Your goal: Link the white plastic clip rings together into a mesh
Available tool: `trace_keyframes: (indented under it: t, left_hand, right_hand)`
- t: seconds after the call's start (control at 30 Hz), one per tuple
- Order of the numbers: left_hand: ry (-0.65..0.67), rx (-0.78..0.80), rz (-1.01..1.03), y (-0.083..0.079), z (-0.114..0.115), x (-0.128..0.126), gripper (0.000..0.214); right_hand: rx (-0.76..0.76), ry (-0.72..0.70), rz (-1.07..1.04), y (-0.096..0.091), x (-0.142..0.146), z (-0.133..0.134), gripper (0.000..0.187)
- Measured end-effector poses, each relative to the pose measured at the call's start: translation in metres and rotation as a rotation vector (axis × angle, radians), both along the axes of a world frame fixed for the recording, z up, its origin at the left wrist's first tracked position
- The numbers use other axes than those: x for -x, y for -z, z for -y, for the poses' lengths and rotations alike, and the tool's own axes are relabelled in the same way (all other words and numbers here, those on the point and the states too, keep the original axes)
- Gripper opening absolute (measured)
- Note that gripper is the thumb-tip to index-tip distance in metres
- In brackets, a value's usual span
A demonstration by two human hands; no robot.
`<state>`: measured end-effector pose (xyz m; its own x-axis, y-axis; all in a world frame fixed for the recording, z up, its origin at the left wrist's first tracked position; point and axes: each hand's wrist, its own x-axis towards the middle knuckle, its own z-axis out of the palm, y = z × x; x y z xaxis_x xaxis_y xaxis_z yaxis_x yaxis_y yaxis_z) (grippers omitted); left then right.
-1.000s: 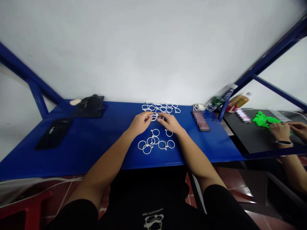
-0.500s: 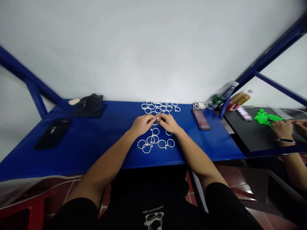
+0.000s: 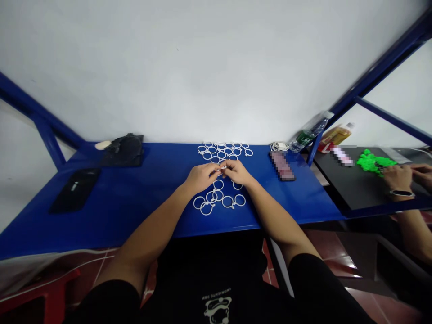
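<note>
My left hand [image 3: 201, 177] and my right hand [image 3: 238, 173] meet over the middle of the blue table, fingertips pinched together. Between them is a white curtain ring [image 3: 223, 167], of which only the small tab end shows clearly; fingers cover much of it. Closer to me lie several loose white curtain rings [image 3: 232, 207], some overlapping, each a thin hoop with a small tab. Beyond my hands, more white curtain rings [image 3: 248, 155] are spread in a flat cluster near the wall.
On the blue table [image 3: 148, 198] lie a black phone [image 3: 74, 191] and black plastic bag [image 3: 125, 151] at left. A blurred-out phone [image 3: 282, 165], coiled white cable [image 3: 279, 146] and bottle [image 3: 308, 135] stand right. Beside me, another person's hands [image 3: 398, 178] work near green pieces [image 3: 373, 161].
My fingers have shifted slightly around the small white piece, which now shows a little farther right. The loose rings stay in place; the view has tilted slightly.
</note>
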<state>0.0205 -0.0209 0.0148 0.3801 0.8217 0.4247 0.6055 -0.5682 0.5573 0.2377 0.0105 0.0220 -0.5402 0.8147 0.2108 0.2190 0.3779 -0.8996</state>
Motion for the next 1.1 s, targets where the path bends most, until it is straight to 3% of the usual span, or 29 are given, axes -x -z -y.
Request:
trace_keyframes:
  t: [0.2,0.53,0.6,0.67,0.73,0.83,0.9,1.03,1.1]
  left_hand:
    - [-0.022,0.029,0.006,0.003,-0.006,0.005,0.019]
    - [0.025,0.029,-0.013,-0.003,0.001,-0.001,0.019]
    - [-0.001,-0.014,0.001,-0.003,-0.001,0.001,0.022]
    - [-0.038,-0.028,0.015,-0.003,-0.002,0.003,0.026]
    - [-0.054,0.016,-0.002,-0.002,-0.003,0.005,0.025]
    - [0.019,0.113,-0.094,0.003,-0.004,0.006,0.024]
    - [0.088,0.157,-0.162,0.007,-0.004,0.005,0.027]
    - [0.132,0.221,-0.224,0.012,-0.004,0.005,0.033]
    - [0.132,0.230,-0.241,0.012,-0.005,0.006,0.024]
  right_hand:
    - [0.040,-0.052,0.007,0.000,0.000,-0.003,0.022]
    - [-0.032,0.034,0.067,0.000,-0.004,-0.006,0.035]
    - [-0.118,0.116,0.124,-0.006,-0.011,-0.006,0.039]
    - [-0.237,0.286,0.223,-0.014,-0.023,-0.008,0.042]
    - [-0.328,0.499,0.332,-0.020,-0.040,-0.014,0.043]
    - [-0.347,0.657,0.431,-0.021,-0.068,-0.027,0.044]
    - [-0.314,0.650,0.499,-0.017,-0.081,-0.035,0.044]
    - [-0.283,0.502,0.547,-0.005,-0.091,-0.043,0.054]
    - [-0.311,0.535,0.536,-0.003,-0.091,-0.044,0.056]
